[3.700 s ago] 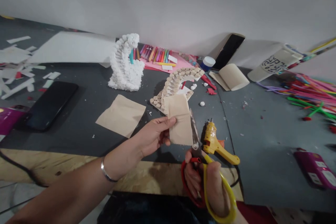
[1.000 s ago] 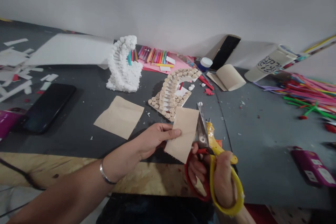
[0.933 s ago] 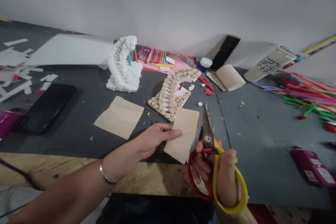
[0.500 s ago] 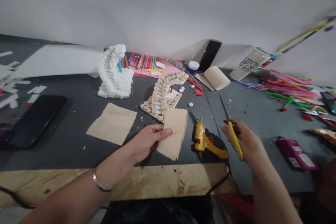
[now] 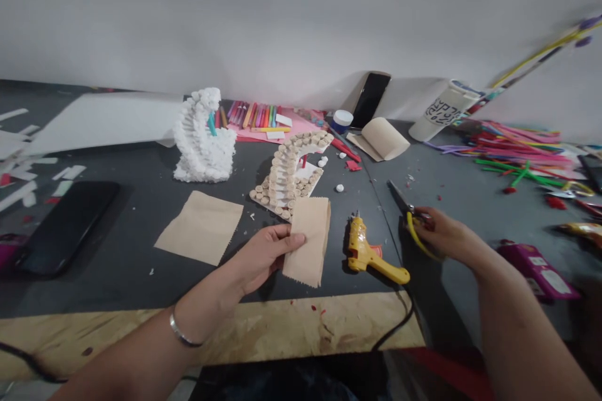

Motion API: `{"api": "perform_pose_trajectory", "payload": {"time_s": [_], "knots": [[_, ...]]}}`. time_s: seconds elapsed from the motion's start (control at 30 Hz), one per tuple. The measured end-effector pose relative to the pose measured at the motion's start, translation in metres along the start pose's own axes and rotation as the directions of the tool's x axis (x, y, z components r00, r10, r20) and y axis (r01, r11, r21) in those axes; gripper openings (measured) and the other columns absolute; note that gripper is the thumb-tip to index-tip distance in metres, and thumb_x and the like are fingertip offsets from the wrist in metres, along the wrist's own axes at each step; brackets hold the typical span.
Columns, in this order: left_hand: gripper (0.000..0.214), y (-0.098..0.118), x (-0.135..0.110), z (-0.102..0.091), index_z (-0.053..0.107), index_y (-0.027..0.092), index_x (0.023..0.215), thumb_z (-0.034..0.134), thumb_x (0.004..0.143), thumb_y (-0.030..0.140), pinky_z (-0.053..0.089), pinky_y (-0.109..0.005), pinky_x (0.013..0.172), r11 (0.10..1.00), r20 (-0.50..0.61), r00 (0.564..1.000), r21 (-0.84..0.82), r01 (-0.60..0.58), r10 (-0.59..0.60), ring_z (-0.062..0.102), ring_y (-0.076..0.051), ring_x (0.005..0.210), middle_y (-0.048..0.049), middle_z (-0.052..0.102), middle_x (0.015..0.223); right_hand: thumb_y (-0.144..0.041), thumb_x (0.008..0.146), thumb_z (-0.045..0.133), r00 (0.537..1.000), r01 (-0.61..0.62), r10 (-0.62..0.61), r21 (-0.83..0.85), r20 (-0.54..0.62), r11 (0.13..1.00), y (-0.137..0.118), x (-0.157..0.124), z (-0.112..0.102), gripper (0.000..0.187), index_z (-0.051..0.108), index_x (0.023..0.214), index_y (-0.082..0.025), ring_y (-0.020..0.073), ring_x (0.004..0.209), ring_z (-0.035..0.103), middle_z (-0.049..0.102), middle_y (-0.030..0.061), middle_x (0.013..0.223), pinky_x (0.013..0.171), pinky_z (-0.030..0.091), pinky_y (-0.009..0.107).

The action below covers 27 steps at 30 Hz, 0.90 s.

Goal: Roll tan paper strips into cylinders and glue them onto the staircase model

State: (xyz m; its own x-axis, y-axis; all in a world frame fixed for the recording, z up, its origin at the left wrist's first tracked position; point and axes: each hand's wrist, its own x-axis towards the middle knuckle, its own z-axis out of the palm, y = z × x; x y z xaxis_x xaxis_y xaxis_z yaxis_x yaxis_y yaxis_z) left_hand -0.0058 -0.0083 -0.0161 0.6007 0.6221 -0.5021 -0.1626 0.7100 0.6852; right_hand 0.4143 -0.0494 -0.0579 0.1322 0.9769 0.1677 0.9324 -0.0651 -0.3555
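Observation:
My left hand (image 5: 270, 254) pinches a folded piece of tan paper (image 5: 310, 244) with a zigzag lower edge, thumb on top. Off to the right, my right hand (image 5: 442, 232) is closed around the yellow handles of a pair of scissors (image 5: 408, 210), whose blades point away toward the back left. Between the hands lies a yellow hot glue gun (image 5: 364, 250). A flat tan paper sheet (image 5: 200, 229) rests on the table left of my left hand. Just behind the folded paper stands a curved model covered in rolled tan paper coils (image 5: 286, 169).
Behind are a white bumpy model (image 5: 204, 144), markers (image 5: 258, 116), a tan paper roll (image 5: 385, 138), a leaning phone (image 5: 371, 100) and a white cup (image 5: 442, 109). Pipe cleaners (image 5: 512, 150) and a purple packet (image 5: 536, 269) lie right. A dark phone (image 5: 68, 225) lies left.
My right hand has moved right with the scissors and turned, so the blades now slant more to the left and lie lower. My left hand keeps the folded paper almost where it was.

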Motion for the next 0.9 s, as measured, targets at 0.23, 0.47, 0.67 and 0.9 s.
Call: {"api": "perform_pose_trajectory", "payload": {"time_s": [0.23, 0.47, 0.67, 0.9], "knots": [[0.037, -0.001, 0.000, 0.002, 0.070, 0.015, 0.085, 0.082, 0.067, 0.046, 0.040, -0.021, 0.048, 0.995, -0.034, 0.997, 0.079, -0.069, 0.072, 0.050, -0.008, 0.050, -0.0006, 0.064, 0.065, -0.047, 0.086, 0.054, 1.000, 0.023, -0.025, -0.145, -0.012, 0.989, -0.076, -0.005, -0.026, 0.041, 0.064, 0.116, -0.020, 0.0312, 0.083, 0.068, 0.071, 0.0158, 0.096, 0.071, 0.053, 0.045], [0.032, 0.010, -0.011, -0.001, 0.069, 0.018, 0.093, 0.072, 0.076, 0.044, 0.027, -0.022, 0.046, 0.851, 0.128, 0.991, 0.517, -0.092, 0.030, 0.040, -0.008, 0.048, 0.0024, 0.058, 0.066, -0.043, 0.093, 0.049, 0.995, 0.082, -0.092, 0.214, 0.040, 0.973, -0.171, -0.023, -0.008, 0.033, 0.068, 0.107, -0.021, 0.0204, 0.084, 0.069, 0.073, 0.0088, 0.097, 0.066, 0.053, 0.030], [0.016, 0.017, -0.025, -0.002, 0.069, 0.022, 0.086, 0.065, 0.083, 0.038, 0.032, -0.026, 0.059, 0.239, 0.101, 0.931, 0.952, -0.193, 0.350, 0.056, -0.019, 0.072, -0.0028, 0.065, 0.084, -0.048, 0.091, 0.050, 0.997, 0.028, -0.016, 0.150, -0.081, 0.988, -0.159, -0.034, -0.014, 0.034, 0.071, 0.097, -0.022, 0.0216, 0.078, 0.071, 0.076, 0.0074, 0.094, 0.067, 0.055, 0.032], [0.027, 0.057, -0.053, -0.046, 0.063, 0.023, 0.108, 0.048, 0.094, 0.041, 0.041, -0.034, 0.075, -0.074, -0.181, 0.661, 0.938, 0.338, 0.728, 0.059, -0.029, 0.105, -0.0095, 0.066, 0.115, -0.047, 0.092, 0.051, 0.996, 0.087, -0.087, 0.195, -0.008, 0.977, -0.163, -0.062, -0.016, 0.026, 0.068, 0.099, -0.029, 0.0210, 0.076, 0.071, 0.074, 0.0027, 0.091, 0.058, 0.053, 0.029]]}}
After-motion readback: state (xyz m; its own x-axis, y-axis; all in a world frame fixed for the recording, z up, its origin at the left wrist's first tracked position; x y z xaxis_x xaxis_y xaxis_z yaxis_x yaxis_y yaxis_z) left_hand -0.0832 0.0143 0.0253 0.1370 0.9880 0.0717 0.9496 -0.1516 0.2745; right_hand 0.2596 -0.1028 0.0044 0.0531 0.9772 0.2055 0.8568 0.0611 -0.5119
